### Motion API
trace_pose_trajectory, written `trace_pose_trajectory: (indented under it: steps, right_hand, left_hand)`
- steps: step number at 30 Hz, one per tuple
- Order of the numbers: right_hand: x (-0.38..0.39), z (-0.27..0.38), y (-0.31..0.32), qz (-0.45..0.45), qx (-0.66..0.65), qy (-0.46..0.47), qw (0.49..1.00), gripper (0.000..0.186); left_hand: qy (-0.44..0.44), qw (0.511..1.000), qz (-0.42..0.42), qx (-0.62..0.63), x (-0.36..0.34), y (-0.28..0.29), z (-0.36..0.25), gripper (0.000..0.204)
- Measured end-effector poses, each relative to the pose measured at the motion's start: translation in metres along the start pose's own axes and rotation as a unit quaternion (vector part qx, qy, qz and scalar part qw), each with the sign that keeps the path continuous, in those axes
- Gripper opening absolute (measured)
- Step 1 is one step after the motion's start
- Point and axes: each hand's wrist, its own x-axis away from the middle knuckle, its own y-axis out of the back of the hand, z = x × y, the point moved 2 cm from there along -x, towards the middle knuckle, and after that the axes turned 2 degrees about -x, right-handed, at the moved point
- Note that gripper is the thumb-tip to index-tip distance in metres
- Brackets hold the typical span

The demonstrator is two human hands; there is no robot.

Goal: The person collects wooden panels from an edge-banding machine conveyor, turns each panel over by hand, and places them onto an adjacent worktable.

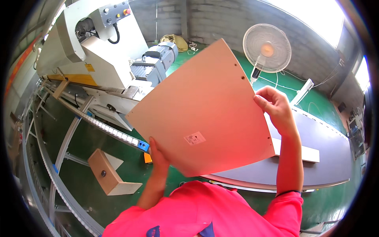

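Note:
A flat, light-brown wooden panel [209, 106] is held up tilted in front of my chest. It has small dark holes near its right edge and a white label [194, 138] on the face toward me. My left hand [158, 156] grips its lower left edge, with the thumb on the near face and the other fingers hidden behind. At the right edge, my right hand [276, 106] is closed, thumb and curled fingers pinching the board's rim.
Left stands a large white machine [106, 59] with a grey motor [158, 61] and a curved roller rail [114, 132]. A wooden piece with a knob [104, 173] lies below it. At right, a grey table [327, 146] carries a pale board [310, 154]; behind is a fan [267, 48].

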Motion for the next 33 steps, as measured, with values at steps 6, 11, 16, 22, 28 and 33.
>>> trace_pose_trajectory:
  steps: [6, 11, 16, 22, 28, 33]
  right_hand:
    - [-0.014, -0.023, 0.007, -0.042, -0.048, 0.02, 0.998, 0.025]
    - [-0.009, -0.028, 0.009, -0.088, -0.1, 0.028, 0.991, 0.02]
    - [-0.002, -0.028, 0.007, -0.122, -0.132, 0.063, 0.982, 0.016]
    - [0.001, -0.075, 0.02, -0.216, -0.103, 0.061, 0.969, 0.018]
    - [0.001, -0.178, 0.022, -0.22, -0.247, -0.056, 0.942, 0.021]
    - [0.017, -0.268, 0.025, -0.292, -0.124, -0.137, 0.938, 0.026]
  left_hand:
    - [-0.006, 0.998, -0.018, -0.066, 0.003, -0.008, -0.006, 0.065]
    - [-0.006, 0.997, -0.002, -0.083, -0.001, -0.016, -0.013, 0.066]
    - [-0.046, 0.994, -0.047, -0.082, 0.003, -0.034, -0.027, 0.062]
    - [0.0, 0.99, -0.016, -0.143, -0.017, -0.04, -0.016, 0.069]
    - [0.119, 0.966, 0.007, -0.229, -0.042, -0.046, 0.003, 0.067]
    - [0.221, 0.928, 0.003, -0.3, -0.076, -0.046, 0.049, 0.061]
